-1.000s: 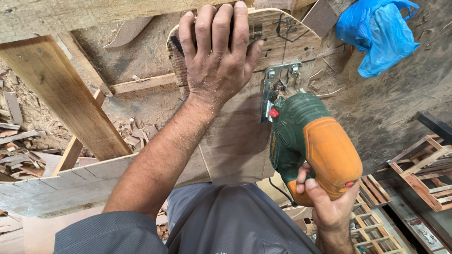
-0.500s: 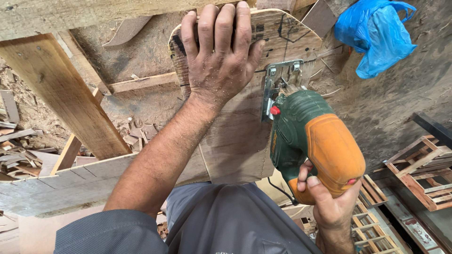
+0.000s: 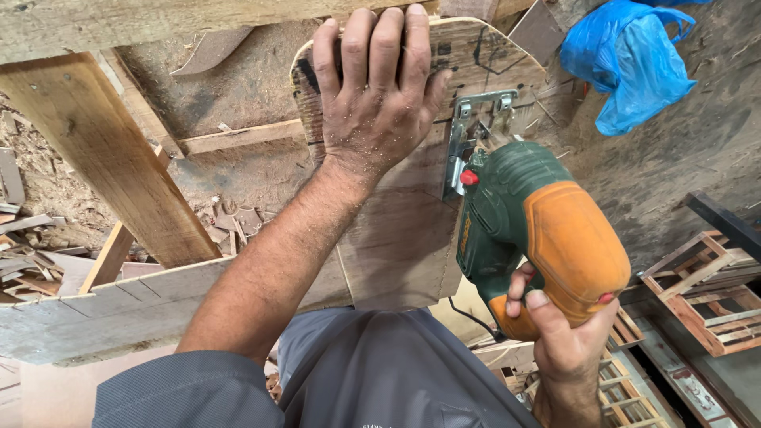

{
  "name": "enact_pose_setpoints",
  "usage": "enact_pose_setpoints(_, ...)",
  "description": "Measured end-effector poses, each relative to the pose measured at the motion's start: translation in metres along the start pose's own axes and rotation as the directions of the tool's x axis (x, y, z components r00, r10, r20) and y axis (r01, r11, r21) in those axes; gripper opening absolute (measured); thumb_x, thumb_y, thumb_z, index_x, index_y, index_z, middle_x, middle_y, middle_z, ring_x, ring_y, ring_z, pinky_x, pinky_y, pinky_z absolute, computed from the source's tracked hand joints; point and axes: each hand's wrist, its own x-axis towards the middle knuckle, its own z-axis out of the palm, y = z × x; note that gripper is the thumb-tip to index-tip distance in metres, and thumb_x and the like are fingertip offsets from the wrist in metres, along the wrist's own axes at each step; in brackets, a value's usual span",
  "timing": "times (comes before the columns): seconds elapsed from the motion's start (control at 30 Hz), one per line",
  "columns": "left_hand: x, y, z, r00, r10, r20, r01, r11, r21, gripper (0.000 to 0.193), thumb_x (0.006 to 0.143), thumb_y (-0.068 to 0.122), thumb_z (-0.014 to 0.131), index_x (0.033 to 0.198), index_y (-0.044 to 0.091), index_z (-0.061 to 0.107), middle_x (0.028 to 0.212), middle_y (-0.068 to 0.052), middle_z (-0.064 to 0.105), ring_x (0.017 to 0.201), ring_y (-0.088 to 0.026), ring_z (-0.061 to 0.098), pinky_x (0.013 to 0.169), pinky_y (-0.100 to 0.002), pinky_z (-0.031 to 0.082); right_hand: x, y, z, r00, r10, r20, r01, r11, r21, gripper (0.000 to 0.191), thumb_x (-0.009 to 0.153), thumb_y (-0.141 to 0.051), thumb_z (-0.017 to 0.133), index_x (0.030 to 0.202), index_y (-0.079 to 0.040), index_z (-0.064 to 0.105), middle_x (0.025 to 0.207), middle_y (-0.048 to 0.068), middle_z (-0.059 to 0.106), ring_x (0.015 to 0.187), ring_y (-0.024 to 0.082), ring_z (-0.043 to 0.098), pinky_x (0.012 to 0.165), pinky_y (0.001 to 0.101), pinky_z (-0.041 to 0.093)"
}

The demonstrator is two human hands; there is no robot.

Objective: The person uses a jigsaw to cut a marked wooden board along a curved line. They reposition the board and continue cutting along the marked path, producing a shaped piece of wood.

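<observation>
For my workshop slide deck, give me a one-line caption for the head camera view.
Left hand presses a plywood board flat while the right hand guides a green-and-orange jigsaw along its edge.

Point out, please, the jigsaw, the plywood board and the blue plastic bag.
jigsaw (image 3: 539,238): head view, on its orange and green body.
plywood board (image 3: 396,246): head view, on its bare face below the left hand.
blue plastic bag (image 3: 634,63): head view, on its crumpled middle.

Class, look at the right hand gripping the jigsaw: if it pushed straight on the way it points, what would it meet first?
The right hand points along the jigsaw toward the wooden board; beyond the saw's metal shoe, it would probably meet the board's rounded far end first.
</observation>
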Motion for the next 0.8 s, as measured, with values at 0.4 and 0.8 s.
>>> enact_pose_setpoints(0.4,-0.002,-0.005,0.007,1.000,-0.004,0.011,0.004,1.000,0.004,0.063,0.105,0.040,0.067,0.147,0.000,0.044,0.137,-0.015,0.045,0.139,-0.032,0.042,0.121,-0.060,0.028,0.014,-0.006,0.007,0.999,-0.035,-0.002,0.035,0.999,0.022,0.047,0.089,-0.005,0.063,0.133,0.009,0.051,0.105,0.017,0.060,0.082,0.023,0.063,0.067,0.0356,0.054)
enact_pose_setpoints(0.8,-0.003,-0.007,0.008,1.000,-0.017,0.013,0.017,1.000,0.003,0.062,0.104,0.040,0.067,0.147,0.001,0.044,0.138,-0.014,0.045,0.138,-0.032,0.042,0.120,-0.059,0.029,0.021,-0.013,0.012,0.999,-0.044,0.026,0.043,0.999,0.026,0.051,0.090,-0.004,0.059,0.138,0.009,0.049,0.103,0.019,0.060,0.082,0.024,0.063,0.070,0.0357,0.053)
